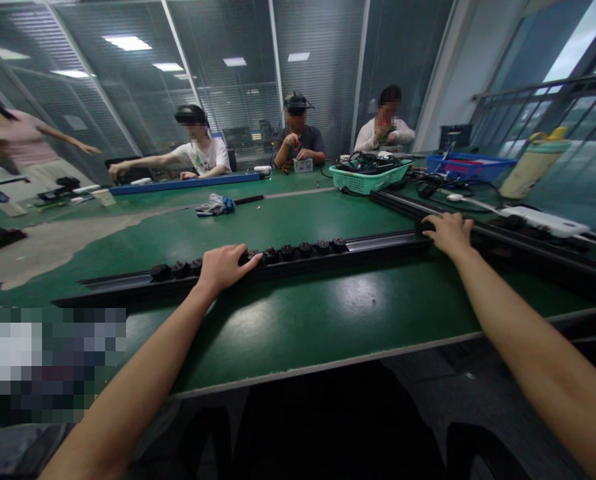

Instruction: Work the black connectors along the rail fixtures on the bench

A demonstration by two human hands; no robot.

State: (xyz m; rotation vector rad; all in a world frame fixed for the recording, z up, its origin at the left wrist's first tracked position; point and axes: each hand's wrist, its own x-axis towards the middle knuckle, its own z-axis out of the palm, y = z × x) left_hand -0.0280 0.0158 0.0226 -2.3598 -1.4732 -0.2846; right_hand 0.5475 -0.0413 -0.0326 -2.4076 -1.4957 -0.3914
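A long black rail (pixel 378 245) lies across the green table in front of me, with a row of small black socket-like blocks (pixel 305 249) standing in its channel. My left hand (pixel 225 267) reaches over the rail's middle, thumb and fingers closed around one of these blocks; the hand covers part of the row. At the rail's right end, my right hand (pixel 449 233) curls its fingers over a small black piece (pixel 425 227). Its exact kind is hard to make out. Several blocks sit on both sides of my left hand.
More black rails (pixel 538 250) lie at the right, beside a white power strip (pixel 545 220). Farther back are a green basket (pixel 363 180) of cables, a blue basket (pixel 471 168), a bottle (pixel 535 167) and gloves (pixel 215 205). Several people sit or stand across the table.
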